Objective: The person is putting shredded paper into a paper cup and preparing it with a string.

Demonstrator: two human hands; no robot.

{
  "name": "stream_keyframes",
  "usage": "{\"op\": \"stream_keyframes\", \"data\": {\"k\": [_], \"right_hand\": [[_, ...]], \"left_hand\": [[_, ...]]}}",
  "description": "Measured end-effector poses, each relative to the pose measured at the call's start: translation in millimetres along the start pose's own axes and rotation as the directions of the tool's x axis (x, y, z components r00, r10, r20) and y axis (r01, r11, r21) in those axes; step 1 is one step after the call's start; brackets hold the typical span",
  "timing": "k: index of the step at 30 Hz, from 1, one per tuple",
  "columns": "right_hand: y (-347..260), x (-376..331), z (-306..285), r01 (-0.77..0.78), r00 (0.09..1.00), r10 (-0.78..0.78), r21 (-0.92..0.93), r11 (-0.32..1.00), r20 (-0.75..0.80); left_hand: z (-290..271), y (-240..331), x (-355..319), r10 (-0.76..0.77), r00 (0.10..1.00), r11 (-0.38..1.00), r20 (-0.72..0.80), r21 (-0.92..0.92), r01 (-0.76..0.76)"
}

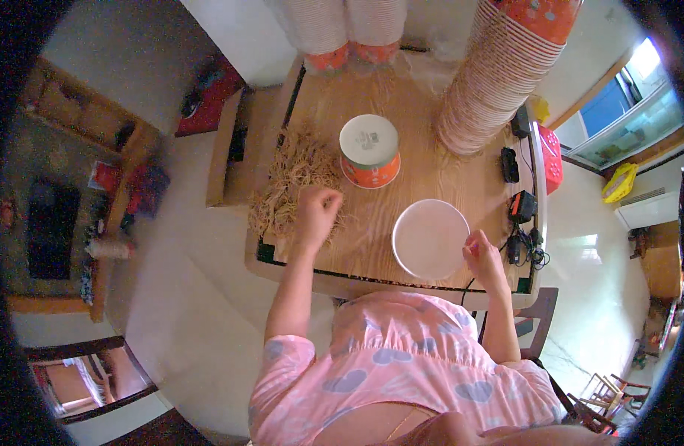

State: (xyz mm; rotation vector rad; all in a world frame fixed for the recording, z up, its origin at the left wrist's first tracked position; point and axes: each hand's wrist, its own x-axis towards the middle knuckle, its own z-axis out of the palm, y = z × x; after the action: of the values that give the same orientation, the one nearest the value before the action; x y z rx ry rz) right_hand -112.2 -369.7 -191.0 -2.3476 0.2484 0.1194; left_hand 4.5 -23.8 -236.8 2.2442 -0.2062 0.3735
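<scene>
My left hand [318, 213] is closed, fingertips pinched together, at the right edge of a loose pile of tan, dried strands [301, 160]. Whatever lies between those fingertips is too small to make out. Close to my body stands a round paper bowl [431, 239] with its white inside facing up. My right hand [483, 256] is at its right rim, fingers curled in and seemingly pinching the edge. Farther back, to the right of the strands, an orange paper bowl [371, 175] sits upside down with its white base upward.
A tall leaning stack of nested paper bowls [498, 78] rises at the table's back right. Wrapped bowl stacks [327, 56] stand at the far edge. Black adapters and cables [522, 208] line the right edge, beside a red plastic container [550, 158]. An open cardboard box [242, 160] is left.
</scene>
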Motion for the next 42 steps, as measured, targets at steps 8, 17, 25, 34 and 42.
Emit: {"op": "stream_keyframes", "data": {"k": [8, 17, 25, 34, 42], "right_hand": [[-22.6, -10.1, -21.4, 0.005, 1.0, -0.004, -0.018, 1.0, 0.025], [-17.8, -11.8, -28.8, 0.002, 0.999, 0.003, 0.111, 0.994, -0.045], [-44.9, -6.2, -25.2, 0.123, 0.991, -0.11, 0.211, 0.97, -0.07], [-92.9, -2.8, -13.3, 0.324, 0.931, -0.36, 0.58, 0.747, -0.056], [-76.4, 10.6, 7.2, 0.254, 0.924, -0.378, 0.645, 0.721, 0.057]], "left_hand": [[101.2, -58.6, -53.9, 0.048, 0.989, 0.835, 0.143, 0.537, -0.119], [-47.2, 68.6, 75.1, -0.166, 0.985, 0.787, -0.052, -0.608, 0.101], [-176.2, 155.4, 102.3, 0.039, 0.905, 0.474, -0.423, -0.79, -0.39], [-35.4, 168.1, 2.0, -0.092, 0.848, 0.699, 0.521, -0.573, 0.428], [23.8, 146.5, -38.0, -0.128, 0.812, 0.677, 0.569, -0.549, 0.491]]}}
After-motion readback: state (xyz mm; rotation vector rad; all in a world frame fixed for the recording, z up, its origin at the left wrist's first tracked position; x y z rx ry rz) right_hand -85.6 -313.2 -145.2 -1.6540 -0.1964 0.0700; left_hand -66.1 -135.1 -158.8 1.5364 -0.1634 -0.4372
